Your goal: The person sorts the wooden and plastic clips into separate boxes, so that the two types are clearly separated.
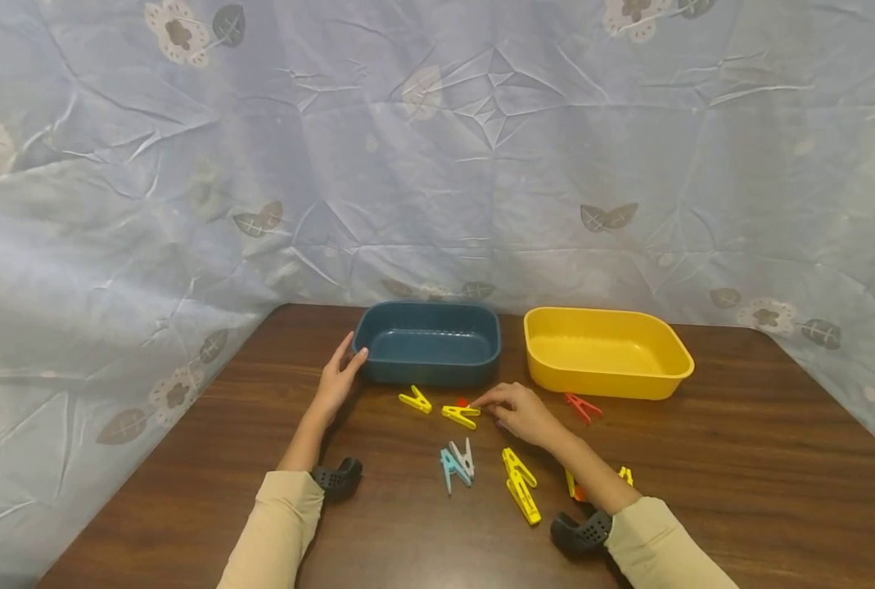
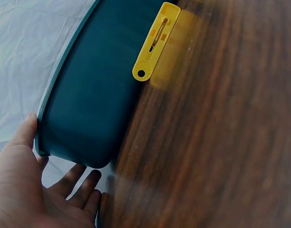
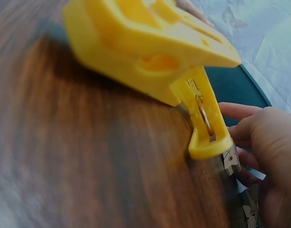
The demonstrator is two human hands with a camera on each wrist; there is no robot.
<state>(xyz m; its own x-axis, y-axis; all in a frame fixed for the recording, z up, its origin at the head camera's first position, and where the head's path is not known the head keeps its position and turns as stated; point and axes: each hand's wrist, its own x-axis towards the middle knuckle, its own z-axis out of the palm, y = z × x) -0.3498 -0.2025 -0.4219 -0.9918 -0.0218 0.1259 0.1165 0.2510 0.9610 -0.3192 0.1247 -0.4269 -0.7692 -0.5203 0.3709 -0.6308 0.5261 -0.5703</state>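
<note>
My left hand (image 1: pixel 336 380) rests at the left end of a dark teal basin (image 1: pixel 426 375), its thumb by the rim and its fingers spread loosely below. Before the basin's front wall lies a yellow clothespin (image 1: pixel 417 399). With its index finger stretched out, my right hand (image 1: pixel 523 415) reaches the end of another yellow clothespin (image 1: pixel 461 416), beside a small red piece (image 1: pixel 462 402) that is partly hidden. Thumb and index finger stand apart. In the right wrist view, large yellow clothespins (image 3: pixel 150 52) in the foreground cover part of the fingers.
A yellow basin (image 1: pixel 602 383) stands at the right, a red clothespin (image 1: pixel 582 406) before it. Nearer lie a light blue clothespin (image 1: pixel 452 467), a grey one (image 1: pixel 466 460) and two yellow ones (image 1: pixel 523 497). More yellow pieces (image 1: pixel 625 474) are partly hidden by the right forearm.
</note>
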